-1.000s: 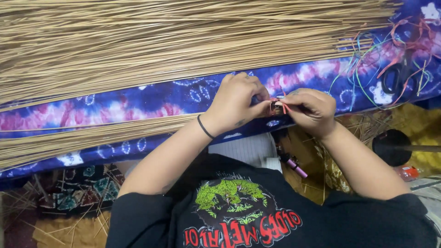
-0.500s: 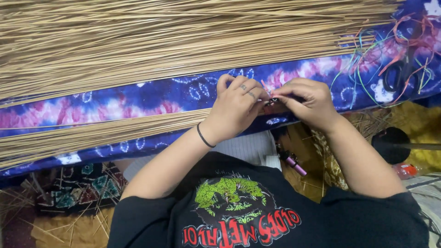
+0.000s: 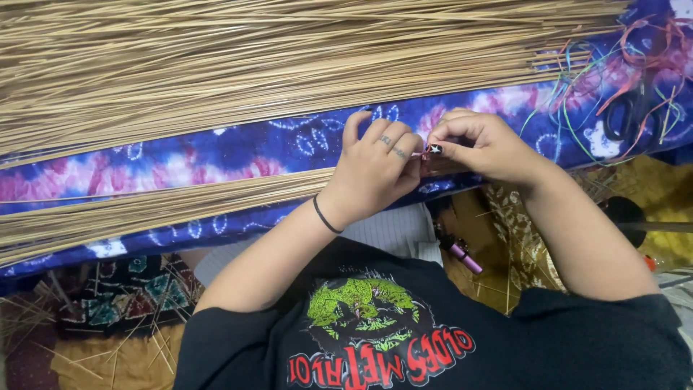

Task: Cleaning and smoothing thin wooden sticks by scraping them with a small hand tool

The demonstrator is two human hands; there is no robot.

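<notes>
Both hands meet over the near edge of the tie-dye cloth (image 3: 238, 155), blue, pink and white. My left hand (image 3: 375, 173) is curled around the end of the small bundle of thin tan sticks (image 3: 180, 202), fingers closed on it; the bundle runs away leftward across the cloth, lying flat. A black band sits on that wrist.

My right hand (image 3: 480, 144) is just beside the left, touching it at the fingertips. Thumb and forefinger are pinched together on a thin pink strand (image 3: 419, 154) right at the bundle's end (only a short bit shows, the rest is hidden between the fingers). I cannot tell whether the strand goes around the sticks or only lies against them.

Beyond the hands, the big heap of sticks (image 3: 289, 65) covers the far part of the cloth. At far right a tangle of coloured strands (image 3: 613, 79), orange, green, blue, rests on the cloth, well apart from the hands. A pink-tipped lighter-like object (image 3: 462, 256) lies below, near my lap.
</notes>
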